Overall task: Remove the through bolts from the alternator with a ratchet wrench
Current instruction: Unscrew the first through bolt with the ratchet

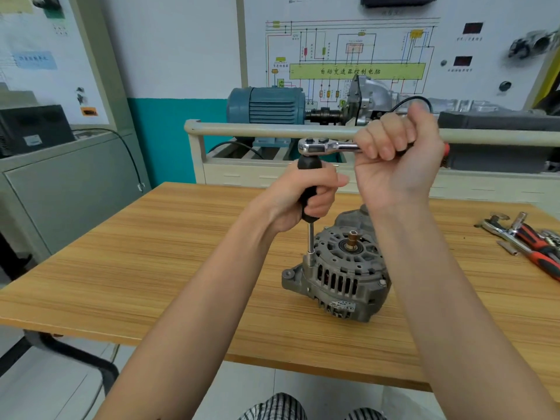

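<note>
Forearms foreground: left hand [306, 195] grips extension [309, 204], right hand [397, 153] grips ratchet wrench [324, 147]; alternator [339, 277] bolt seemingly still seated.

You have one alternator [339, 277] on one table [151, 253], with one ratchet [324, 146] and one black-handled extension [309, 195] standing on it. Two hands are up: your left hand [306, 195] and right hand [397, 153]. At the table's right edge lies one heap of spare tools [527, 237]; their number cannot be told. Behind sits one blue motor [266, 104].
</note>
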Demonstrator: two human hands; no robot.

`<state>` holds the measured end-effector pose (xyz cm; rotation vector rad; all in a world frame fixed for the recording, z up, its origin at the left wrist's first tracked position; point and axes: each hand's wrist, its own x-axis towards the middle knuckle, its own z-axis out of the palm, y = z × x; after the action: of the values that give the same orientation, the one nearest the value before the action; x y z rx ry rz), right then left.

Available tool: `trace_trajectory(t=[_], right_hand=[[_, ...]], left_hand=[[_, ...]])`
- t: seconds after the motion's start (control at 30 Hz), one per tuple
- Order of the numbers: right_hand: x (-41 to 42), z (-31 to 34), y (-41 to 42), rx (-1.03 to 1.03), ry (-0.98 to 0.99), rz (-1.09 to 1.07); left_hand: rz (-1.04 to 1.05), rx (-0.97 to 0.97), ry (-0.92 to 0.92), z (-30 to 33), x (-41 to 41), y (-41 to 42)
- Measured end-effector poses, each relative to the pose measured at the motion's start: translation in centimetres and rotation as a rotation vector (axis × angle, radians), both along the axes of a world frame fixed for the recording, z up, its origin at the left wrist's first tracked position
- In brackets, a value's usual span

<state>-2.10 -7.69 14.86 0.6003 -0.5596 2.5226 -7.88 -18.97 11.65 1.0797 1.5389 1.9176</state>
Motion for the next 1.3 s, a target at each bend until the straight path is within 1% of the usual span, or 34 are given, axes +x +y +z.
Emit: trace_trajectory(t=[0.07, 0.1, 0.13, 0.23, 0.3, 0.37, 0.43, 0.5, 0.57, 0.6, 0.67, 0.7, 0.8, 0.83, 0.87, 0.9, 0.97, 1.1, 1.17, 1.2, 1.3], right_hand=[[-0.9, 0.2, 1.0, -0.063, -0.019, 0.126], [-1.2, 0.3, 1.4, -0.099, -0.033, 0.178], [-1.6, 0.3, 1.8, -0.133, -0.051, 0.223], [-2.6, 0.4, 2.7, -0.218, -0.1, 0.353], [-3.2, 0.6, 2.7, -0.262, -0.147, 0.39], [-3.4, 0.7, 2.3, -0.264, -0.22, 0.33], [-3.0, 0.5, 1.5, -0.218, -0.277, 0.242], [-2.0, 0.1, 0.8, -0.198, -0.265, 0.206], [-0.8, -0.1, 0.6, -0.19, -0.21, 0.206], [-0.3, -0.1, 0.5, -0.152, -0.199, 0.18], [0.6, -0.1, 0.4, -0.025, -0.243, 0.085], [0.9, -0.3, 0.2, 0.068, -0.293, 0.019], [2.0, -2.1, -0.2, 0.503, -0.445, -0.261], [2.3, -2.9, -0.4, 0.565, -0.452, -0.293], [2.5, -3.5, -0.5, 0.541, -0.426, -0.273], [2.5, -3.7, -0.5, 0.47, -0.37, -0.22], [1.9, -2.9, 0.0, 0.277, -0.282, -0.091], [0.3, 0.2, 1.5, -0.174, -0.269, 0.121], [-0.1, 1.1, 2.6, -0.34, -0.237, 0.172], [-0.3, 1.3, 3.1, -0.365, -0.23, 0.173], [-0.6, 1.5, 3.0, -0.303, -0.169, 0.191]], left_hand=[[-0.04, -0.031, -0.015, 0.0, 0.1, 0.2], [-0.021, -0.036, -0.005, 0.0, 0.2, 0.5], [0.029, -0.035, 0.005, -0.1, 0.4, 0.8], [0.27, -0.006, 0.015, -0.3, 1.1, 2.1], [0.403, 0.021, 0.01, -0.5, 1.4, 2.6], [0.521, 0.042, 0.01, -0.6, 1.6, 2.9], [0.616, 0.062, 0.029, -0.8, 1.7, 3.2], [0.686, 0.098, 0.039, -0.9, 2.0, 3.6], [0.768, 0.126, 0.024, -1.0, 2.2, 4.0], [0.804, 0.133, 0.018, -1.0, 2.3, 4.0], [0.847, 0.138, 0.005, -0.9, 2.3, 3.9], [0.849, 0.135, -0.005, -0.8, 2.4, 3.8], [0.774, 0.096, -0.023, -0.5, 2.4, 3.3], [0.74, 0.091, -0.023, -0.5, 2.4, 3.1], [0.705, 0.091, -0.022, -0.5, 2.4, 2.9], [0.672, 0.089, -0.012, -0.6, 2.5, 2.8], [0.606, 0.061, 0.031, -0.5, 2.6, 2.7], [0.466, -0.04, 0.08, 0.0, 2.4, 2.1], [0.381, -0.091, 0.107, 0.4, 1.9, 1.4], [0.333, -0.103, 0.128, 0.6, 1.5, 1.1], [0.134, -0.093, 0.222, 1.1, 1.0, 0.6]])
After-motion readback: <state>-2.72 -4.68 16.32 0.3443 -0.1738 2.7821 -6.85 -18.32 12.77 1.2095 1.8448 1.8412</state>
